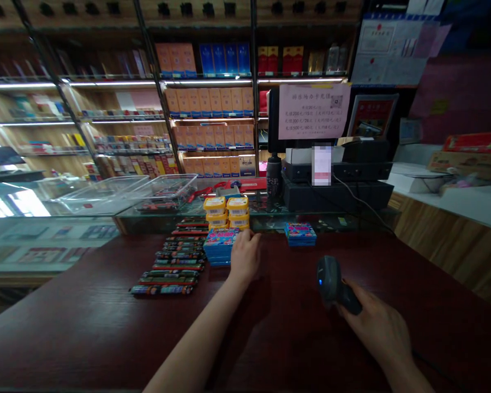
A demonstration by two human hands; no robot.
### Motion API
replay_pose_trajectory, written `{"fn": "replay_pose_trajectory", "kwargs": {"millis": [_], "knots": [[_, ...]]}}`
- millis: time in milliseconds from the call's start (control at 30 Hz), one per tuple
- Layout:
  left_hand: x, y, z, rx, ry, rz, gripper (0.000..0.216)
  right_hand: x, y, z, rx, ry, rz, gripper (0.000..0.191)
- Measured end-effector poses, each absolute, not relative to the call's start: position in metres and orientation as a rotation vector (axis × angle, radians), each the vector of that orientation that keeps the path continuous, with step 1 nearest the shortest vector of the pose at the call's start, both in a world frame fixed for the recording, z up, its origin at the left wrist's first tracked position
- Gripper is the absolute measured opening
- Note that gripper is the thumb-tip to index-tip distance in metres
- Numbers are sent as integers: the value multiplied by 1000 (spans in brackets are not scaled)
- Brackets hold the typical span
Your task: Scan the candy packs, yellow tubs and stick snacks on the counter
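Note:
My left hand (244, 255) reaches across the dark red counter (85, 322) and rests against the right side of a stack of blue candy packs (220, 245), fingers curled onto its edge. My right hand (378, 327) grips the handle of a black barcode scanner (331, 281), whose head points toward the far side of the counter. A second, smaller stack of blue packs (300, 233) lies further right. Behind the left stack stand yellow lidded tubs (226, 212).
A row of long thin candy sticks (174, 265) lies left of the blue stack. Clear plastic trays (126, 194) sit on the glass case at left. A black till with a screen and notice (335, 180) stands behind. Shelves of boxed goods (213, 109) fill the back wall.

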State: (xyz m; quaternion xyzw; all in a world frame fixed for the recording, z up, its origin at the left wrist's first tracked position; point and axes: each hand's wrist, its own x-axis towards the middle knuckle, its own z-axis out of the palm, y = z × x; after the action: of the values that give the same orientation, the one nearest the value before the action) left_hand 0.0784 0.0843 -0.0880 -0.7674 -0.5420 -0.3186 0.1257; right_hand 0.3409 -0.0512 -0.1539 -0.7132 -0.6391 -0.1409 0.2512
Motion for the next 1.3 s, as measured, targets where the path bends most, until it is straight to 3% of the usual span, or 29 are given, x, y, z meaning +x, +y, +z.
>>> {"fn": "replay_pose_trajectory", "kwargs": {"millis": [200, 333, 467, 567, 700, 867, 933, 1100, 1300], "knots": [[43, 71, -84, -1821, -1863, -718, 34, 340, -54, -153, -1955, -1728, -343, 37], [30, 66, -84, -1899, -1817, -656, 17, 339, -54, -152, -1940, -1738, -320, 36], [23, 52, -73, -2008, -1650, -737, 23, 339, -53, -154, -1943, -1745, -316, 37], [28, 42, -67, -2090, -1524, -1049, 22, 339, -51, -156, -1951, -1736, -306, 37], [50, 45, -76, -2164, -1572, -1772, 11, 336, -52, -148, -1956, -1764, -148, 38], [79, 64, -121, -2314, -1885, -2748, 26, 318, -63, -125, -1823, -1643, 220, 38], [85, 68, -138, -2191, -1943, -2977, 34, 308, -67, -120, -1661, -1525, 387, 42], [87, 72, -160, -1938, -1990, -3156, 41, 290, -76, -123, -1506, -1217, 983, 62], [84, 75, -162, -1867, -2025, -3154, 35, 285, -82, -128, -1394, -1197, 1152, 60]]}}
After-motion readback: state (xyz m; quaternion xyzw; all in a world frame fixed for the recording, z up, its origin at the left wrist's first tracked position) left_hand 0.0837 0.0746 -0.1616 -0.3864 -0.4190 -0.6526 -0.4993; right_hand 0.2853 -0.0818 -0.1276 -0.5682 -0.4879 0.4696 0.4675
